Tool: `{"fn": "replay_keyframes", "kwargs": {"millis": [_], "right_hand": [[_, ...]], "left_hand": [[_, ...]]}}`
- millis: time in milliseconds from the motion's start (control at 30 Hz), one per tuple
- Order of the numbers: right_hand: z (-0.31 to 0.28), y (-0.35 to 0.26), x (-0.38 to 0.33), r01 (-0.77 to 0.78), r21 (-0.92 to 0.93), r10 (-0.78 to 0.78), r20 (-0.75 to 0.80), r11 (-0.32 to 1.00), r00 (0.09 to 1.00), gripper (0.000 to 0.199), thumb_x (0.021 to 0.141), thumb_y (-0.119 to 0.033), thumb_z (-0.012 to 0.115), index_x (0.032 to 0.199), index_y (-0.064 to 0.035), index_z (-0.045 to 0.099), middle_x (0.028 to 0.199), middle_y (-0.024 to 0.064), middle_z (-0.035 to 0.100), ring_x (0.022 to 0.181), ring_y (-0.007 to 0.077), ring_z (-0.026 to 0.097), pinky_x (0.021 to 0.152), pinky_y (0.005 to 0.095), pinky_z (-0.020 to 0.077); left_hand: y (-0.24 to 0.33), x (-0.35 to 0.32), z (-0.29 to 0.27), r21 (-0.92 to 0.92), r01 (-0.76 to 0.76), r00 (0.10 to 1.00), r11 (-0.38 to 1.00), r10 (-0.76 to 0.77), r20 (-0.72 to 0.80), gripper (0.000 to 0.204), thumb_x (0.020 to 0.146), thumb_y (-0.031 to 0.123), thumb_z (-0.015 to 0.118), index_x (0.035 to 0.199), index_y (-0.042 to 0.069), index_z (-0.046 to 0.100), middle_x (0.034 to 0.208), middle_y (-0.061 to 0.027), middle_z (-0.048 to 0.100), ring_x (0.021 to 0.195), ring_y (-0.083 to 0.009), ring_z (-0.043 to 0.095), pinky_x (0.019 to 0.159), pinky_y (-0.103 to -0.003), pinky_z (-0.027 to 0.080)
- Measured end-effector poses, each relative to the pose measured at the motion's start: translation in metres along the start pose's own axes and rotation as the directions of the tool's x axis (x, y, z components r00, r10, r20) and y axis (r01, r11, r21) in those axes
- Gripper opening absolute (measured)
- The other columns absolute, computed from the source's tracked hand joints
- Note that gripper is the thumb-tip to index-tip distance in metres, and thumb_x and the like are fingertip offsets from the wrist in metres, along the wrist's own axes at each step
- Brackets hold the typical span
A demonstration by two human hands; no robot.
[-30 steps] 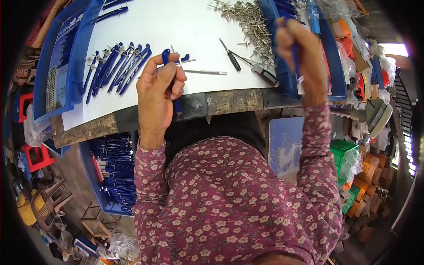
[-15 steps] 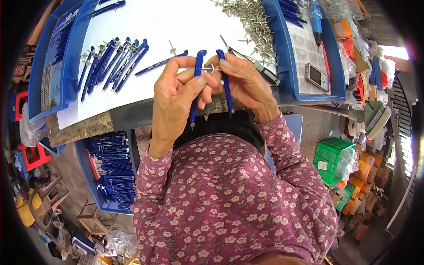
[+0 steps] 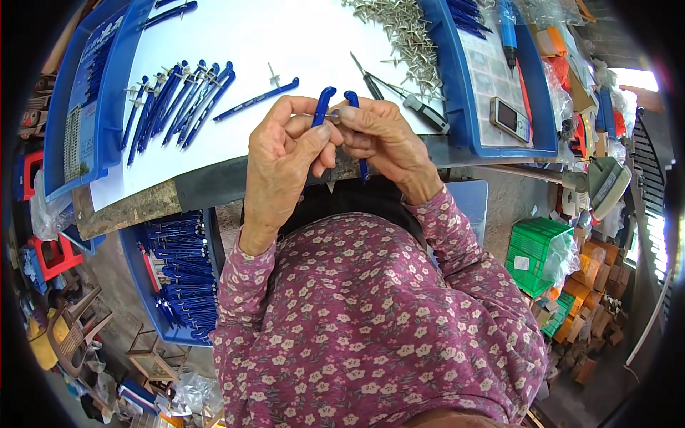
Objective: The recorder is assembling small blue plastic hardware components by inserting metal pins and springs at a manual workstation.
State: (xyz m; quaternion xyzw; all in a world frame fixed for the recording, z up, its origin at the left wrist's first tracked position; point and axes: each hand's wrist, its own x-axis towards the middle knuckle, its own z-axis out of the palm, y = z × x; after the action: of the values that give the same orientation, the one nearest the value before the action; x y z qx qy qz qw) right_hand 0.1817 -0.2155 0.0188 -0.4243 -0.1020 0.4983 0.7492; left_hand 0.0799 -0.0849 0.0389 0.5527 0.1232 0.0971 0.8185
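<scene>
Close together over the table's front edge, my two hands each grip a slim blue bar with a hooked head. My left hand (image 3: 280, 160) pinches one blue bar (image 3: 325, 104) between thumb and fingers; its lower part is hidden. My right hand (image 3: 392, 143) holds the other blue bar (image 3: 352, 98), whose lower end shows below the fingers. A thin metal pin (image 3: 332, 115) bridges the gap between the bars, mostly covered by my right thumb and fingertips. Left of my hands lies a single blue bar (image 3: 257, 99) with a disc-headed pin standing from it.
Several blue bars with pins (image 3: 178, 103) lie in a row on the white tabletop (image 3: 271, 36). A heap of metal pins (image 3: 407, 32) and a screwdriver (image 3: 426, 114) lie right. Blue trays (image 3: 467, 132) flank the work area. A bin of blue bars (image 3: 182, 278) stands below left.
My right hand has moved in toward my left, narrowing the gap between the bars. The pin's disc, plain to see before, is now mostly covered by my right fingers.
</scene>
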Motion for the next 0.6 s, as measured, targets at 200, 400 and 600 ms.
{"fn": "replay_keyframes", "kwargs": {"millis": [200, 400, 600], "right_hand": [[0.007, -0.002, -0.001, 0.056, -0.037, -0.058, -0.049, 0.998, 0.997, 0.016, 0.084, -0.015, 0.062, 0.082, 0.001, 0.062, 0.072, 0.0038, 0.06, 0.048, 0.0006, 0.037, 0.04, 0.0136, 0.0238], [0.011, -0.003, -0.001, 0.109, -0.119, -0.114, -0.037, 0.987, 0.993, 0.015, 0.082, -0.014, 0.064, 0.084, 0.0004, 0.06, 0.071, 0.0033, 0.059, 0.047, 0.0009, 0.037, 0.041, 0.0144, 0.0236], [0.024, -0.005, 0.002, 0.158, -0.237, -0.168, -0.023, 0.959, 0.985, 0.017, 0.082, -0.016, 0.064, 0.086, -0.0003, 0.059, 0.072, 0.0024, 0.058, 0.049, 0.0012, 0.038, 0.042, 0.0153, 0.0244]], "left_hand": [[-0.006, 0.0, 0.0, -0.055, -0.037, 0.999, 0.998, 0.036, -0.017, 0.018, 0.088, 0.006, 0.052, 0.101, -0.005, 0.048, 0.077, -0.008, 0.06, 0.059, -0.006, 0.052, 0.05, -0.017, 0.04], [-0.01, -0.001, -0.001, -0.096, -0.07, 0.997, 0.993, 0.067, -0.034, 0.018, 0.088, 0.007, 0.052, 0.101, -0.006, 0.048, 0.077, -0.009, 0.061, 0.059, -0.0072, 0.052, 0.051, -0.018, 0.04], [-0.011, -0.003, -0.003, -0.147, -0.081, 0.994, 0.986, 0.07, -0.079, 0.016, 0.088, 0.006, 0.051, 0.1, -0.005, 0.049, 0.076, -0.0089, 0.06, 0.058, -0.0072, 0.05, 0.051, -0.018, 0.038]]}}
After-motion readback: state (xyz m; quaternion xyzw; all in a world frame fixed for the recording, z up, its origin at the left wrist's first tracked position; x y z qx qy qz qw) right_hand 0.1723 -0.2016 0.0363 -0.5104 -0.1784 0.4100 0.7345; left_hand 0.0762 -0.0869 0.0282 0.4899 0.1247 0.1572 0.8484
